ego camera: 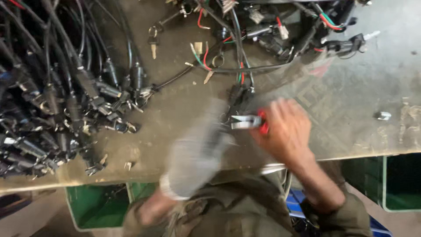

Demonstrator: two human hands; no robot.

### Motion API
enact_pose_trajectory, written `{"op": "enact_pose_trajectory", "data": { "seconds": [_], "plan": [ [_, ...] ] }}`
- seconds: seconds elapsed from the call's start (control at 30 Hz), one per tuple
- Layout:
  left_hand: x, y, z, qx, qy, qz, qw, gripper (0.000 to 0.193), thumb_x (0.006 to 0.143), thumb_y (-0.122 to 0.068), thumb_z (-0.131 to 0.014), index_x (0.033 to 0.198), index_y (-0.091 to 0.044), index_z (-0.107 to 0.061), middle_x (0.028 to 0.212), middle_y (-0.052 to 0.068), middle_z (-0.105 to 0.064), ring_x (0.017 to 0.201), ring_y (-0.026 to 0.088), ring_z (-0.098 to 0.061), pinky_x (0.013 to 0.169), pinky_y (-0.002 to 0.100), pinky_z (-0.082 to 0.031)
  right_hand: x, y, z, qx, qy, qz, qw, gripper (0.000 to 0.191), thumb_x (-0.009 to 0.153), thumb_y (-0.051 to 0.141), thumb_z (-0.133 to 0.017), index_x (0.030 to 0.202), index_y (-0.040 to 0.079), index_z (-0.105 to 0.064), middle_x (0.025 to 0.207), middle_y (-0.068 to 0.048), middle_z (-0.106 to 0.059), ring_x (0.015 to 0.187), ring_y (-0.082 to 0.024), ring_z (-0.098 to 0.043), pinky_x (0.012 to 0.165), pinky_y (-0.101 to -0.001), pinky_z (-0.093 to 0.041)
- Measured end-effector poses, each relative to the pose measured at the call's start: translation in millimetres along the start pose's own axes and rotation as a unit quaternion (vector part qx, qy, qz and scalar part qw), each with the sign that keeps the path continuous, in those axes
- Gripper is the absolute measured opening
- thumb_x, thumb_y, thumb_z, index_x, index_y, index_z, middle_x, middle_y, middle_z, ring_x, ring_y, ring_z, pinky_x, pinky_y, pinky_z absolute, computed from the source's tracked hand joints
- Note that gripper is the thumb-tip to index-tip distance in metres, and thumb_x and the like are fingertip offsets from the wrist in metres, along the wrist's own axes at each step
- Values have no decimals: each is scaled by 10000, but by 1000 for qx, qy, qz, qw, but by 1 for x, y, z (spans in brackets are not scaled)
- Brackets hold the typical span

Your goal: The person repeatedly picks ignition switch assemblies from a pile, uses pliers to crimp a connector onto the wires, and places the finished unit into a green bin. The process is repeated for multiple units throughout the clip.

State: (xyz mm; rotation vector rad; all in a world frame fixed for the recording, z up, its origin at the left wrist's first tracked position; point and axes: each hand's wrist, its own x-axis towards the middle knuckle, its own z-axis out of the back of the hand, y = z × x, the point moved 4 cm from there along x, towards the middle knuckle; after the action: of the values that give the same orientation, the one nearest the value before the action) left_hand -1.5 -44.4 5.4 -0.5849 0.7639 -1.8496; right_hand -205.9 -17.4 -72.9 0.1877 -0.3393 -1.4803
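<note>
My right hand (pixel 285 129) wraps its fingers (pixel 280 115) tight around red pliers (pixel 251 121), low on the surface (pixel 372 83) near its front edge. My left hand (pixel 199 151) is a grey blur beside them, so I cannot tell how its fingers sit. Black cables (pixel 57 96) are piled far to the left.

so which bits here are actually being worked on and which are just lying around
In hand:
- red-handled metal pliers, gripped by right hand
- black cable end at the plier tips
- left hand, blurred, in a grey glove

Lying about:
- heap of black cable assemblies
- small brass key
- small metal piece
</note>
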Motion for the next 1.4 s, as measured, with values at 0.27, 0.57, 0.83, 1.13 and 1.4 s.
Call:
{"op": "enact_pose_trajectory", "data": {
  "seconds": [0.27,0.57,0.83,1.13,1.4],
  "plan": [
    [5,46,108,357,-298,88,881,519,1087,-341,-686,1402,21,-490,1229,175,-661,1082,250,-682,899,326,-566,57,-13,55,-114,-125,111,979,342,993,356,-764,1252,140,-708,1294,-71,-584,1217,-270,-548,994,-405,-450],
    [26,-16,-6,-7,-97,-179,979,758,750,-291,-861,1388,-35,-543,1359,171,-609,1273,388,-570,1095,465,-445,34,-13,113,334,-119,72,932,51,1081,36,-689,1090,21,-641,1005,-122,-727,897,-185,-731,787,-321,-573],
    [7,8,-42,-448,81,-8,890,468,922,-2,-724,1347,-47,-534,1044,78,-689,976,158,-709,862,302,-576,54,3,90,284,-80,-15,955,329,1003,242,-622,1252,27,-627,1185,-146,-692,1044,-247,-666,819,-420,-525],
    [-13,52,-30,-560,138,62,815,464,1066,-154,-621,1502,-95,-472,1113,0,-622,915,65,-576,817,241,-528,-14,-47,23,-152,-16,54,987,618,798,593,-829,1250,196,-687,1277,-13,-622,1223,-239,-557,1077,-525,-314],
    [-11,11,-20,-211,-48,-73,974,417,917,-165,-818,1284,-99,-633,1125,90,-735,923,191,-760,810,299,-606,-30,-75,25,-146,-89,-19,985,611,803,615,-849,1131,125,-691,1141,-62,-651,1111,-278,-594,1074,-509,-351]
  ]
}}
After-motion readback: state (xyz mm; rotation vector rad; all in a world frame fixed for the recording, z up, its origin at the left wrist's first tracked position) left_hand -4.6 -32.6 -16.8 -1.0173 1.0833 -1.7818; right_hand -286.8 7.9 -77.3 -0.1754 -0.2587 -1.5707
